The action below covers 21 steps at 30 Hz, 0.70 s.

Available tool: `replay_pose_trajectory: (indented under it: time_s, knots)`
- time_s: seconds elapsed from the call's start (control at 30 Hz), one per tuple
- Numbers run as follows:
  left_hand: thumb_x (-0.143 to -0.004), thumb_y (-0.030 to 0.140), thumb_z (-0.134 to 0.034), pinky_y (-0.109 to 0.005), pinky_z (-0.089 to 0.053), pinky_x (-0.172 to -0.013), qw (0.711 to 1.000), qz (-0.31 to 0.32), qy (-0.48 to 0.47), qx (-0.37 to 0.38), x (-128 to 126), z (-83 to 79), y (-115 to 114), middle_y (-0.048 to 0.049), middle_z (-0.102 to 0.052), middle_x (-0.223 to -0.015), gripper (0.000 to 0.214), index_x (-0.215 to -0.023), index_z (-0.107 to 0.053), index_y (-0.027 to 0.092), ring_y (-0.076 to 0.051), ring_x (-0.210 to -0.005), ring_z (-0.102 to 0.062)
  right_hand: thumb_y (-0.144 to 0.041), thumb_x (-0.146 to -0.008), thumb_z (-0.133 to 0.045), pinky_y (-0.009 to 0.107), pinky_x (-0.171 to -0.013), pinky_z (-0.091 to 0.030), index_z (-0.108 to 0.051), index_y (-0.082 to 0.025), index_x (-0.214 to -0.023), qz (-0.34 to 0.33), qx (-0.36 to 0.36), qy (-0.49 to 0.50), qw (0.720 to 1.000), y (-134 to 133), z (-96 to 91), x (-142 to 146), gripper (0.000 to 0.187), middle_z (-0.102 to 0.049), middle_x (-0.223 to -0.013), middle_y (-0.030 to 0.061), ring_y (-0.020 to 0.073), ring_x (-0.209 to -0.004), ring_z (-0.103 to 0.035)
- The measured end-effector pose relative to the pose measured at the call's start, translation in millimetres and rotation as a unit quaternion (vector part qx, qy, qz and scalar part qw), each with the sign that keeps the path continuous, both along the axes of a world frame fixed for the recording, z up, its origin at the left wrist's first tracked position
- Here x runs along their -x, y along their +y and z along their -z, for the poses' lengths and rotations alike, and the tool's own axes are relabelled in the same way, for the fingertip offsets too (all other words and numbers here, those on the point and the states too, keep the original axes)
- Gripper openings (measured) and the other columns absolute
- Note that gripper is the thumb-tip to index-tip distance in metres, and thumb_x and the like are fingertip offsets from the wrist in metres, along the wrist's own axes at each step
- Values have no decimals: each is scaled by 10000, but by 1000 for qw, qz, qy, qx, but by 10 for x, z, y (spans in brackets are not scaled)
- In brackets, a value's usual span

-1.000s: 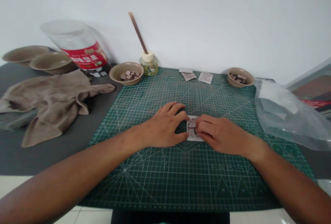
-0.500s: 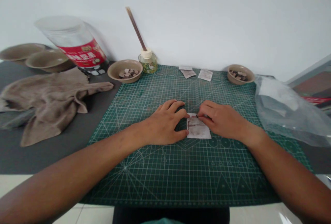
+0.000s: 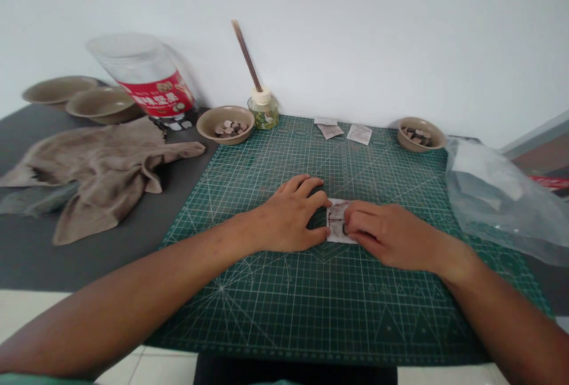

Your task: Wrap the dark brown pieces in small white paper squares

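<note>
**Paper packet (image 3: 336, 220) held flat between two hands on a cutting mat**

Dark grey desk (image 3: 40, 266) against a white wall (image 3: 355, 35), with a green gridded cutting mat (image 3: 284, 320) squared up at the centre, apparently as a firm, marked work surface. Left of the mat, a crumpled taupe cloth (image 3: 98, 177) within easy reach. Right of it, a clear plastic bag (image 3: 493, 195) slumped over the mat's edge. Along the back, away from the working area, a clear plastic jar (image 3: 142, 64) tilted toward the wall, its red label (image 3: 156, 94) bearing print too blurred to read. Nearby, two tan bowls (image 3: 60, 89) overlapping at the far left, then a tan bowl of dark slices (image 3: 205, 127) and a matching bowl (image 3: 438, 139) at the mat's far corner. Between them, a small glass bottle (image 3: 263, 115) with one thin wooden stick (image 3: 246, 56) and three paper slips (image 3: 344, 131), any writing too small to make out.

Near the mat's middle, the left hand (image 3: 288, 215) and right hand (image 3: 382, 236) close in from either side. Left fingers (image 3: 311, 186) spread wide, tips at the packet's left edge, probably steadying it. Right fingers (image 3: 360, 225) close together over its right half, pinch or mere press impossible to tell. Brownish marks on the packet, unreadable.
</note>
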<state>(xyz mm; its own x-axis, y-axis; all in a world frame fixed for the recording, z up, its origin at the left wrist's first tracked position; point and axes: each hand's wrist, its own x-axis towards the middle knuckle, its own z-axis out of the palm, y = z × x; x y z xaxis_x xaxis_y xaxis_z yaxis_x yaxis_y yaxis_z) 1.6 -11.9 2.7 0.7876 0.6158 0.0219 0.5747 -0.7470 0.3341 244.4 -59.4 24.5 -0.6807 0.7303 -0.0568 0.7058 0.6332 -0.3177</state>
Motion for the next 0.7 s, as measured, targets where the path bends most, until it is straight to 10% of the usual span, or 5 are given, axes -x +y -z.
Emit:
replay_pose_trajectory:
  time_s: [0.2, 0.37, 0.53, 0.7]
  knots:
    - [-886, 504, -607, -591, -287, -1168, 1000, 1, -1, -14, -2, 6, -2, -122, -366, -1526, 493, -1303, -553, 246, -382, -1457, -271, -181, -968, -499, 297, -667, -411, -586, -193, -913, 97, -47, -5, 994, 50, -13, -19, 104, -620, -938, 42, 171, -779, -584]
    - [-874, 491, -624, -581, -281, -1177, 1000, 0, -8, -9, -7, 9, -7, -109, -377, -1522, 480, -1284, -563, 249, -378, -1455, -274, -206, -986, -497, 286, -683, -430, -593, -210, -925, -3, 16, 15, 1000, 4, -12, -13, 114, -632, -990, 31, 157, -801, -597]
    - [-885, 502, -610, -594, -281, -1172, 1000, -8, -4, -8, -5, 5, -12, -100, -367, -1531, 483, -1301, -550, 264, -377, -1462, -264, -197, -985, -486, 296, -683, -426, -599, -193, -933, 74, -51, -5, 996, 75, 14, -35, 125, -621, -966, 48, 173, -805, -593]
    - [-877, 496, -619, -584, -288, -1173, 1000, 2, -6, -10, -8, 5, -10, -107, -379, -1523, 473, -1277, -564, 249, -382, -1458, -271, -206, -999, -472, 286, -673, -422, -595, -205, -946, 5, -3, 0, 1000, 17, 1, 5, 134, -625, -1018, 41, 156, -787, -588]
